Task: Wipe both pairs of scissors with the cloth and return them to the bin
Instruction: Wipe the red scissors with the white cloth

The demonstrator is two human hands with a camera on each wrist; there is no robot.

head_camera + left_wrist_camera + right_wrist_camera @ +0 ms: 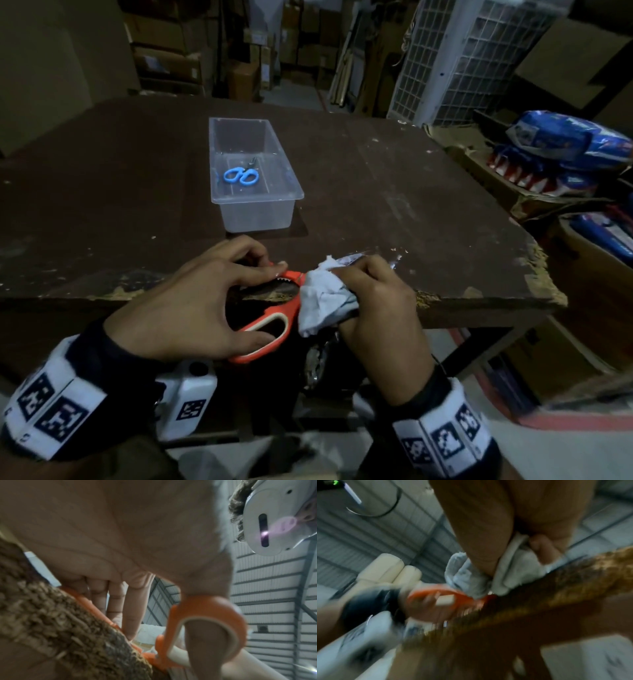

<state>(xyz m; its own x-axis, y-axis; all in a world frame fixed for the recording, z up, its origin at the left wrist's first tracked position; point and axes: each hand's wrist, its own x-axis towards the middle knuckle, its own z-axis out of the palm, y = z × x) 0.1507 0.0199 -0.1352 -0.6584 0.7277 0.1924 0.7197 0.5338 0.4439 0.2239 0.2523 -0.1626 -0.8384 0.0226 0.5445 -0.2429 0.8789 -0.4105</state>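
Observation:
My left hand (219, 294) holds the orange scissors (274, 318) by their handles at the table's near edge, thumb through one loop (214, 622). My right hand (373, 294) grips a bunched pale cloth (322, 301) wrapped over the blades, which are hidden inside it. The cloth (471, 577) meets the orange handle (453, 595) in the blurred right wrist view. Blue-handled scissors (241, 174) lie inside the clear plastic bin (260, 212) farther back on the table.
The dark brown table (411, 205) has a chipped near edge (424, 298) and a broken right corner. Boxes with blue packages (565, 147) crowd the right side. White wire racks and cartons stand behind the table.

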